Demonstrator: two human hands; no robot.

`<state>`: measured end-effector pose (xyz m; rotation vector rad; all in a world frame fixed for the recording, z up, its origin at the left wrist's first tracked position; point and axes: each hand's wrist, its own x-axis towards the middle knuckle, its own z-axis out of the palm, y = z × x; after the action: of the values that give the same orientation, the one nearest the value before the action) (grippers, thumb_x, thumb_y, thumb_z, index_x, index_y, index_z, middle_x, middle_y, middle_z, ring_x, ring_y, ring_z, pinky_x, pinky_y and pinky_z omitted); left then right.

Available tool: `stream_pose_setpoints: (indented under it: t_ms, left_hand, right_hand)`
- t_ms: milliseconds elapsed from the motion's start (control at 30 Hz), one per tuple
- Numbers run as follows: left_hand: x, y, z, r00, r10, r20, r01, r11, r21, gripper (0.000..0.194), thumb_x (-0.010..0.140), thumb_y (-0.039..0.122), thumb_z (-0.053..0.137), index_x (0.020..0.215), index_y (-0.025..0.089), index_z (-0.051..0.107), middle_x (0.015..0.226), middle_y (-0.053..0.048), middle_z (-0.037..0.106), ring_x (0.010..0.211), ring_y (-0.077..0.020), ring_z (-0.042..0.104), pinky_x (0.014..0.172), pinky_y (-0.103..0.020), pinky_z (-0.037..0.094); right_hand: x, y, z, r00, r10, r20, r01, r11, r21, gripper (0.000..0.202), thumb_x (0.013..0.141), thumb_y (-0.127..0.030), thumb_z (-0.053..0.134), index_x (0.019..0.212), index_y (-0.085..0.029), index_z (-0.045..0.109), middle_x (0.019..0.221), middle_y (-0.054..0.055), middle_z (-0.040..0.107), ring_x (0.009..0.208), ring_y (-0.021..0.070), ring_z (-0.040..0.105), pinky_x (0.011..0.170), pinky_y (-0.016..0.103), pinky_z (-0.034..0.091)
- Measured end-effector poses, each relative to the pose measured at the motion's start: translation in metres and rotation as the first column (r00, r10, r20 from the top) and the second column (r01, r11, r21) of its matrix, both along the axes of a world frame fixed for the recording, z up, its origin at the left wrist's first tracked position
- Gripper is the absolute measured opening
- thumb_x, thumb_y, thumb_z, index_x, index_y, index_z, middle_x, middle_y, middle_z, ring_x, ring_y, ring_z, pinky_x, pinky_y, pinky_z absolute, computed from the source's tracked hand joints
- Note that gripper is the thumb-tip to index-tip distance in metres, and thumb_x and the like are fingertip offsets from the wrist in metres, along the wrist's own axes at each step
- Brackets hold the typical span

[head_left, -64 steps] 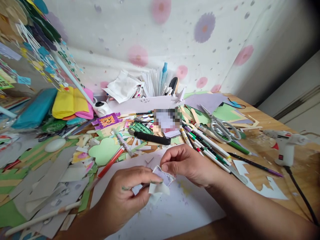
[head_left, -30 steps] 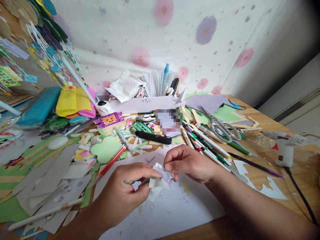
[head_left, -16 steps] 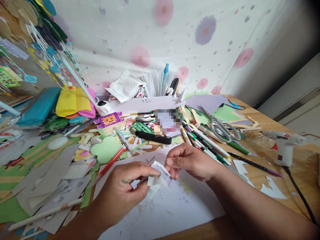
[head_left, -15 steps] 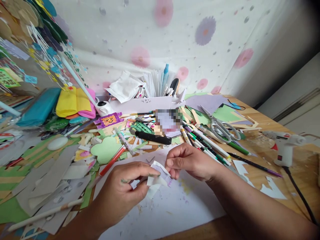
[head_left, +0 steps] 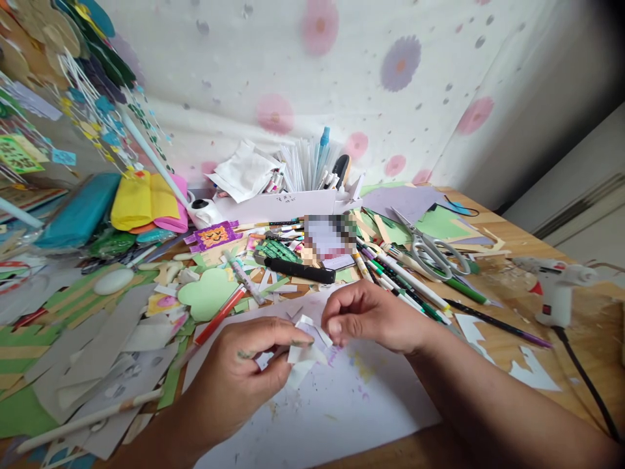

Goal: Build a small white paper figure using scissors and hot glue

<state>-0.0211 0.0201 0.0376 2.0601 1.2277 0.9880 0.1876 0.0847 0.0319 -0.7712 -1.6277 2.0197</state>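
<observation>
A flower-printed white hanging (head_left: 215, 71) backs the wood-grained table (head_left: 512, 303), strewn with paper scraps (head_left: 105, 345). Over a flecked white sheet (head_left: 371, 410), the left hand (head_left: 239, 361) pinches a creased, folded white paper (head_left: 306, 355); at its two o'clock the right hand (head_left: 371, 319) has a narrow grip, its hold on the edge unclear. A scalloped green cutout (head_left: 208, 293) lies at ten o'clock, metal scissors (head_left: 418, 236) at two.
</observation>
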Motion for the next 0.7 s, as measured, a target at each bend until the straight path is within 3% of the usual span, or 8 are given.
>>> stream_pose_setpoints:
  t_ms: [100,300,533,700]
  left_hand:
    - [0.002,-0.001,0.001,1.0,-0.017,-0.005,0.017,1.0,-0.013,0.04,0.064,-0.002,0.045,0.084,0.019,0.074,0.077,0.0,0.076,0.067,-0.0121,0.069,0.061,-0.016,0.052]
    - [0.004,-0.002,-0.001,1.0,-0.025,0.013,0.025,0.999,-0.042,0.042,0.064,-0.003,0.046,0.085,0.02,0.074,0.081,0.001,0.077,0.072,-0.0118,0.071,0.068,-0.015,0.052]
    - [0.005,-0.001,0.001,0.999,-0.038,0.012,0.038,0.998,-0.041,0.042,0.063,-0.003,0.045,0.083,0.019,0.074,0.078,0.001,0.076,0.07,-0.0112,0.07,0.066,-0.014,0.052]
    - [0.007,-0.003,0.001,0.999,-0.052,0.013,0.053,0.997,-0.055,0.039,0.064,-0.004,0.047,0.08,0.02,0.073,0.076,0.002,0.076,0.067,-0.0103,0.069,0.064,-0.013,0.051]
  right_hand:
    - [-0.004,-0.002,0.001,0.998,-0.065,-0.023,0.066,0.997,0.05,0.04,0.072,-0.049,0.075,0.063,-0.013,0.061,0.055,-0.002,0.055,0.052,0.0082,0.048,0.054,0.023,0.039]
    - [-0.013,-0.009,-0.003,0.986,-0.16,0.046,0.152,0.978,0.142,0.032,0.068,-0.038,0.078,0.061,-0.014,0.058,0.055,-0.005,0.05,0.05,0.0065,0.038,0.048,0.021,0.03]
    - [-0.009,-0.006,-0.005,0.995,-0.094,-0.044,0.097,0.993,0.072,0.046,0.078,-0.059,0.063,0.067,-0.013,0.061,0.058,0.0,0.056,0.053,0.0104,0.05,0.055,0.024,0.042]
    - [-0.015,-0.01,-0.008,0.993,-0.12,-0.007,0.12,0.986,0.119,0.038,0.069,-0.046,0.078,0.065,-0.015,0.058,0.057,-0.005,0.051,0.052,0.0074,0.04,0.05,0.021,0.032]
